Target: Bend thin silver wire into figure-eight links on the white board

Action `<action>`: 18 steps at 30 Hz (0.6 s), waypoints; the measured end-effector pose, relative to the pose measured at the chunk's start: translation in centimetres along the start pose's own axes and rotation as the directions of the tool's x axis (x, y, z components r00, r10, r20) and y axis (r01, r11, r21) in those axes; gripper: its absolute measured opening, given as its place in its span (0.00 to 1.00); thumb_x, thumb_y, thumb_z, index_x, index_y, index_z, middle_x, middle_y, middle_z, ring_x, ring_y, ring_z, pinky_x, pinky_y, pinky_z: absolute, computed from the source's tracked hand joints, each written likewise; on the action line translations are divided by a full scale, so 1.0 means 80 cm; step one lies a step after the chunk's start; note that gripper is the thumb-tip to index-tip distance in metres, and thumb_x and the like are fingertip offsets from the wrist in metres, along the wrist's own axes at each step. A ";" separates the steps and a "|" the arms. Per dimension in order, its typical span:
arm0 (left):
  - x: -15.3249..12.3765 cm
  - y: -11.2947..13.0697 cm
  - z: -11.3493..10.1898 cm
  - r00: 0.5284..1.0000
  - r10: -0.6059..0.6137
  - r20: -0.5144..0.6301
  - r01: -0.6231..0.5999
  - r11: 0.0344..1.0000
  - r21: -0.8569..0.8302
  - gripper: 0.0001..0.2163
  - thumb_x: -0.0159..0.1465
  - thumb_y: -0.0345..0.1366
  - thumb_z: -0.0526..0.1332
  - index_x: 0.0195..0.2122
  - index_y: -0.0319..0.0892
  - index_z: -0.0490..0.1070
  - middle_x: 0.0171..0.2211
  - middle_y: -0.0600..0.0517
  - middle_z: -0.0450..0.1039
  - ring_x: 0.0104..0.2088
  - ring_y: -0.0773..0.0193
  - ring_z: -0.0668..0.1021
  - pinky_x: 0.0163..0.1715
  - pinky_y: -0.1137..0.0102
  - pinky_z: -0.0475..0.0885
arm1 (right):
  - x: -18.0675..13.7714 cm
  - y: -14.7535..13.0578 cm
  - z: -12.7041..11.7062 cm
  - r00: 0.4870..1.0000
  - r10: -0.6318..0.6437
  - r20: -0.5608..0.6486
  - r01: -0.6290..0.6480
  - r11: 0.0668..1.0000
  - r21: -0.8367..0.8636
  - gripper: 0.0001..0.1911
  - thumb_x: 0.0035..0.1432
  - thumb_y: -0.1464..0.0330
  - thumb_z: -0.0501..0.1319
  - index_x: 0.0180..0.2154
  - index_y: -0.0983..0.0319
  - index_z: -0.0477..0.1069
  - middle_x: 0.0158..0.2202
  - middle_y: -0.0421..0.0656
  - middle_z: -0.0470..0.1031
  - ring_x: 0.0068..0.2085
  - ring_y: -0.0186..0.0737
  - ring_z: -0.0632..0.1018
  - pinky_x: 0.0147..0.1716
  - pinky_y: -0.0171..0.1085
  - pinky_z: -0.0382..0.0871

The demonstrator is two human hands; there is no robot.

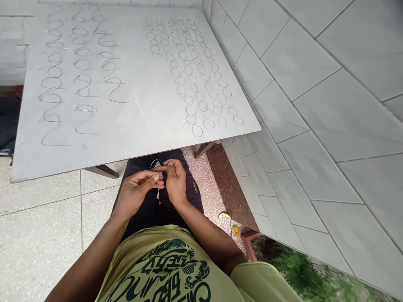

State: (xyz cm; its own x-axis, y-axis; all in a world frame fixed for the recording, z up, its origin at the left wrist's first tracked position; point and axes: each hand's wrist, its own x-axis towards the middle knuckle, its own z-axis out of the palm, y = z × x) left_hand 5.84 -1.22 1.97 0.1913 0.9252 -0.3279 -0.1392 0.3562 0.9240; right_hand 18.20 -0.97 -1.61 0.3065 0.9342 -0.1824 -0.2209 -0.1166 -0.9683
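Over my lap, my left hand and my right hand meet, both closed at the fingertips. Between them is a thin wire, which curves up into a small loop above the fingers. My left thumb and fingers pinch its lower part, and my right thumb presses on it against the index finger. On the table's left side lie rows of S-shaped bent wires. Toward the right are several rows of closed figure-eight wires.
A white table stands in front of me, with a tiled wall along its right. Two yellow scraps lie on the floor near a planter with green plants. Part of another person shows at the far left.
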 end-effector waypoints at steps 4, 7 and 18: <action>0.003 0.011 -0.008 1.000 -0.016 -0.017 0.016 1.000 0.001 0.11 0.57 0.42 0.75 0.36 0.42 0.83 0.36 0.48 0.83 0.34 0.60 0.84 0.41 0.63 0.83 | 0.003 0.003 -0.001 0.985 0.079 0.153 -0.111 0.970 0.217 0.15 0.73 0.54 0.52 0.42 0.57 0.66 0.36 0.44 0.84 0.39 0.44 0.84 0.42 0.42 0.76; 0.008 0.027 -0.021 0.997 -0.078 0.022 0.078 0.997 -0.003 0.12 0.55 0.41 0.77 0.35 0.41 0.83 0.36 0.47 0.83 0.32 0.60 0.84 0.37 0.64 0.83 | 0.008 -0.006 -0.021 0.948 0.106 0.300 -0.182 0.954 0.240 0.17 0.70 0.51 0.56 0.43 0.58 0.70 0.38 0.46 0.83 0.41 0.44 0.83 0.40 0.41 0.76; 0.008 0.035 -0.029 0.977 -0.203 0.068 0.208 0.975 -0.080 0.12 0.54 0.40 0.77 0.35 0.39 0.83 0.32 0.46 0.82 0.29 0.62 0.82 0.31 0.69 0.81 | 0.016 -0.012 -0.054 0.827 0.160 0.539 -0.301 0.936 0.184 0.19 0.53 0.52 0.73 0.38 0.59 0.79 0.33 0.42 0.83 0.32 0.41 0.81 0.34 0.41 0.76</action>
State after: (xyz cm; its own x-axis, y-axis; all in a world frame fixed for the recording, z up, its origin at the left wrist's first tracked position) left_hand 3.34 0.69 3.87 0.2810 0.8226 -0.4944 -0.1741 0.5503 0.8166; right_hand 22.81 -1.12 -1.64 -0.2812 0.9356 -0.2134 -0.4693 -0.3280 -0.8199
